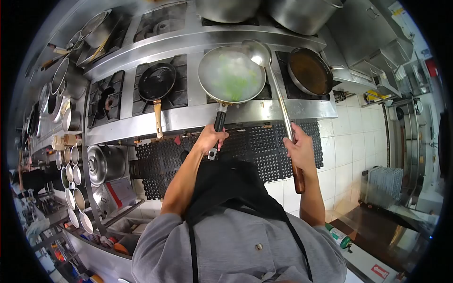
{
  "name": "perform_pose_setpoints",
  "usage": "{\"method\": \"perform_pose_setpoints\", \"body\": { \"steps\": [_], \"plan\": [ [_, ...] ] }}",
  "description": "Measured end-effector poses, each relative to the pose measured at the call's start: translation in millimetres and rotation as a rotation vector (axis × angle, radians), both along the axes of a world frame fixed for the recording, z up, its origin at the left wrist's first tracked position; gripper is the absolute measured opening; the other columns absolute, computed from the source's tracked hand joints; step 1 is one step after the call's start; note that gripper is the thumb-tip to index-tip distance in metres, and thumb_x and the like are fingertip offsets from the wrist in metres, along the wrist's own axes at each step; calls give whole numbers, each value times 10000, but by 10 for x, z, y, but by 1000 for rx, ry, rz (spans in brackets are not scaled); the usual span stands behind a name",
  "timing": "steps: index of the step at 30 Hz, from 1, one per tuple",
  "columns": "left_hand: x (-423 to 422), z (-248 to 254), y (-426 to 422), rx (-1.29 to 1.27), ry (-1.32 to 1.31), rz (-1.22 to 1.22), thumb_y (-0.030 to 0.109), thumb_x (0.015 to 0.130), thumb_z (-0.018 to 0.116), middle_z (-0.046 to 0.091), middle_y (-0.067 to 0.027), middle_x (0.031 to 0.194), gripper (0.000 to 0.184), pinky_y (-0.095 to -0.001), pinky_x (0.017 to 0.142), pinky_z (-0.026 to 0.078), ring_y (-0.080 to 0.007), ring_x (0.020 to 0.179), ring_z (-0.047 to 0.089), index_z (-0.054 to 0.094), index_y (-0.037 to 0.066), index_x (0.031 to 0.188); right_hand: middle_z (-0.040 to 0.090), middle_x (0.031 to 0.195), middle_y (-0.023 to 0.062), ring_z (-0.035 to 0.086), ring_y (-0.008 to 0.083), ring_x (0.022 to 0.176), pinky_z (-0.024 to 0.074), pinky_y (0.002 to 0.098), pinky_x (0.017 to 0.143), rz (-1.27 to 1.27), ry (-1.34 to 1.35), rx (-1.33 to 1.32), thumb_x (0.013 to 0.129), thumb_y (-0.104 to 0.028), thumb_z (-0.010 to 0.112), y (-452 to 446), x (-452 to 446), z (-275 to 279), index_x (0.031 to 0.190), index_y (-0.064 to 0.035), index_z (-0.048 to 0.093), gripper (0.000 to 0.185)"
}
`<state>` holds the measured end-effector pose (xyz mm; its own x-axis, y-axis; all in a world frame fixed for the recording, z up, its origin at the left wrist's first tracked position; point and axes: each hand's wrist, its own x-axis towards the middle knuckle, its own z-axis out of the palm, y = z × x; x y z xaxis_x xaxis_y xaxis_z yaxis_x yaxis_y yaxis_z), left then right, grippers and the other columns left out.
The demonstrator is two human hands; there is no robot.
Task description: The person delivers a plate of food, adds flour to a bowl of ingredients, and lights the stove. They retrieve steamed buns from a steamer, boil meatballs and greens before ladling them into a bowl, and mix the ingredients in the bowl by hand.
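Note:
My left hand is wrapped round the black handle of a wide frying pan on the stove. Steam rises from the pan and blurs the chopped green food inside it. In my right hand is a long metal ladle with a brown wooden grip end. The ladle's bowl is at the pan's upper right rim; whether it touches the rim I cannot tell.
To the left, a black skillet with a wooden handle sits on a burner. At right stands a pan of brown liquid. Large steel pots line the back ledge. Several metal cups hang at left. A black perforated mat covers the floor.

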<state>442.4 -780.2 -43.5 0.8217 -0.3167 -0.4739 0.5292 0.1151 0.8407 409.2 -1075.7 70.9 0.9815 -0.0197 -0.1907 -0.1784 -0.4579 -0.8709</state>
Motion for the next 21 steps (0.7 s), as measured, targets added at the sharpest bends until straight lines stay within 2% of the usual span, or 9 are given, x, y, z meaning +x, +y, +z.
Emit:
{"method": "perform_pose_setpoints", "body": {
  "steps": [2, 8, 10, 13, 17, 21],
  "plan": [
    [-192, 76, 92, -8, 6, 42, 23, 787, 636, 478, -26, 557, 175, -282, 387, 398, -131, 422, 485, 473, 38, 850, 538, 593, 40, 528, 95, 469, 432, 267, 459, 57, -36, -77, 817, -52, 625, -8, 34, 57, 1271, 33, 512, 475],
    [-927, 458, 482, 18, 26, 147, 17, 789, 638, 493, -32, 564, 169, -279, 375, 401, -124, 423, 492, 473, 27, 825, 583, 621, 81, 538, 129, 471, 441, 290, 477, 326, -51, -159, 813, -56, 632, 46, 299, 473, 1277, 36, 505, 490],
    [-1241, 668, 648, 59, 36, 196, 13, 790, 642, 491, -36, 567, 178, -275, 367, 399, -121, 419, 491, 469, 18, 832, 577, 616, 110, 554, 159, 485, 449, 306, 502, 453, -10, -208, 806, -63, 634, 237, 364, 713, 1277, 45, 497, 502],
    [-1832, 791, 983, 77, 25, 258, 10, 789, 644, 492, -36, 571, 183, -275, 372, 401, -120, 420, 493, 466, 17, 834, 574, 629, 132, 550, 174, 490, 447, 318, 522, 667, -123, -346, 795, -74, 642, 597, 386, 851, 1280, 52, 489, 524],
    [-2683, 907, 1355, 65, 41, 420, 15, 788, 650, 491, -28, 578, 188, -279, 383, 409, -123, 421, 500, 466, 20, 830, 586, 649, 116, 542, 147, 489, 444, 305, 503, 918, -158, -430, 795, -50, 636, 1258, 257, 888, 1290, 52, 483, 529],
    [-3474, 969, 1608, 62, 64, 659, 24, 792, 661, 496, -28, 584, 199, -280, 384, 419, -123, 425, 504, 463, 24, 818, 570, 680, 14, 489, 77, 442, 401, 236, 410, 903, 332, -102, 842, 20, 578, 1879, -170, 665, 1349, 29, 457, 522]
  ]
}}
